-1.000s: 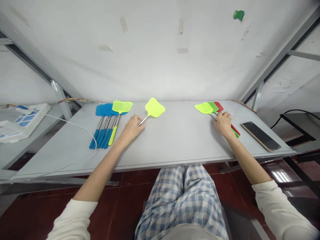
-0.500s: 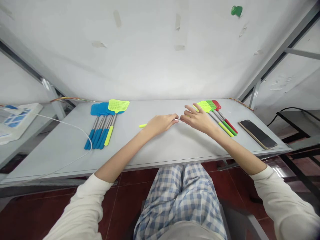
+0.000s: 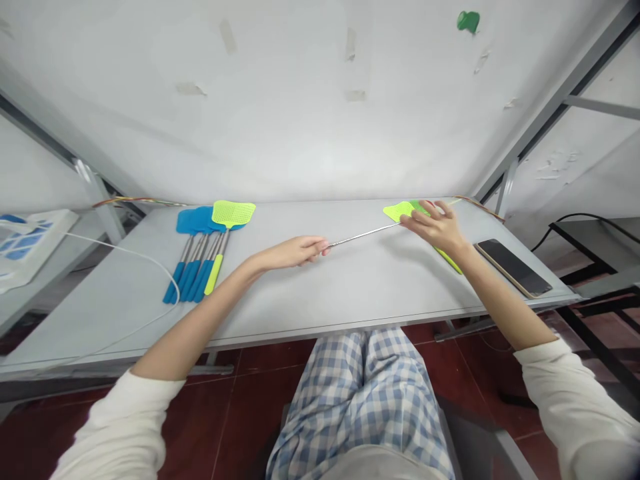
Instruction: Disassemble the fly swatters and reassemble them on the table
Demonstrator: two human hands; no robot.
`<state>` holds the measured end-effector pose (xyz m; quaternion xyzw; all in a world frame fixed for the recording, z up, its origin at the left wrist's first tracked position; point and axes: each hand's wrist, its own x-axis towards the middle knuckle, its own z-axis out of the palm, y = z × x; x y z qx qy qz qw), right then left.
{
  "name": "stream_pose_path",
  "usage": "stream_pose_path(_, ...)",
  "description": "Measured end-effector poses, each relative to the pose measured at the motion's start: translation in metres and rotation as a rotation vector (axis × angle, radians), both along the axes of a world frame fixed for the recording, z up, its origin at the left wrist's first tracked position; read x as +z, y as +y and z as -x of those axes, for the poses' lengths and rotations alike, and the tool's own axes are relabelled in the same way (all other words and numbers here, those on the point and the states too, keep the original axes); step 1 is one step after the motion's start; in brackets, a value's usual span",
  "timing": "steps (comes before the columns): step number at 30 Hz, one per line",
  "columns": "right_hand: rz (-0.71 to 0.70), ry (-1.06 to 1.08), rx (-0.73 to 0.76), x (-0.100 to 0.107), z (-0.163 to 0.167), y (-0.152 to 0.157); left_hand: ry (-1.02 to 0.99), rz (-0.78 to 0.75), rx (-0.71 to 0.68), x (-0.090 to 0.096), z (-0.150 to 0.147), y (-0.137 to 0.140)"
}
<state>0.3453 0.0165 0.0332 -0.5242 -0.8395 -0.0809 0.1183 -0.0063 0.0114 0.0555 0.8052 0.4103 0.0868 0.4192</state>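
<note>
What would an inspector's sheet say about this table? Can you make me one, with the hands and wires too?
Surface: pale grey table, with things lying at both sides.
Job's things: silvery rod between the hands, its ends hidden; at left, blue swatters overlapped by a lime swatter; at right, another lime swatter and a green swatter, both partly hidden.
Clutter: phone at right, screen dark.
Hands: left hand closed on the rod; right hand pinching its other end.
Cables: white cable curving by the blue handles; coloured wires at the back left; black cable beyond the table's right side.
Surroundings: white wall with tape scraps and a green object; red floor.
</note>
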Motion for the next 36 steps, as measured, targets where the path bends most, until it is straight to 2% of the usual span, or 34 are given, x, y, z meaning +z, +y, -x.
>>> stream_pose_path(2, -0.048, -0.036, -0.042, -0.007, 0.001, -0.004, 0.058, -0.076, -0.002, -0.002, 0.011, 0.002)
stream_pose_path(4, -0.133, -0.083, -0.032, -0.015, 0.018, -0.009, 0.116, -0.177, 0.006, -0.004, 0.012, 0.003)
stream_pose_path(8, -0.272, -0.218, 0.004, -0.02, 0.066, -0.014, 0.143, -0.335, 0.011, -0.004, -0.012, -0.004)
stream_pose_path(12, -0.261, -0.295, 0.048, -0.007, 0.083, -0.012, 0.301, -0.731, 0.115, -0.002, -0.041, -0.014)
stream_pose_path(15, -0.231, -0.274, 0.028, -0.002, 0.081, -0.012, 0.427, -0.883, 0.102, -0.01, -0.053, -0.013)
stream_pose_path(18, -0.252, -0.227, -0.027, -0.005, 0.067, -0.007, 0.501, -0.901, 0.062, -0.023, -0.051, -0.003)
stream_pose_path(20, -0.275, -0.196, -0.085, -0.009, 0.044, 0.0, 0.557, -0.896, 0.095, -0.031, -0.034, 0.007)
stream_pose_path(25, -0.318, -0.166, -0.223, -0.018, -0.042, 0.007, 0.669, -0.87, 0.222, -0.048, 0.052, 0.029)
stream_pose_path(27, -0.297, -0.172, -0.261, -0.02, -0.062, 0.003, 0.676, -0.862, 0.241, -0.054, 0.077, 0.032)
stream_pose_path(29, -0.283, -0.167, -0.29, -0.021, -0.064, -0.002, 0.676, -0.864, 0.273, -0.059, 0.087, 0.03)
stream_pose_path(31, -0.285, -0.15, -0.294, -0.02, -0.056, -0.004, 0.678, -0.868, 0.315, -0.061, 0.084, 0.026)
stream_pose_path(36, -0.235, -0.133, -0.179, -0.008, -0.03, 0.001, 0.718, -0.887, 0.364, -0.051, 0.065, 0.02)
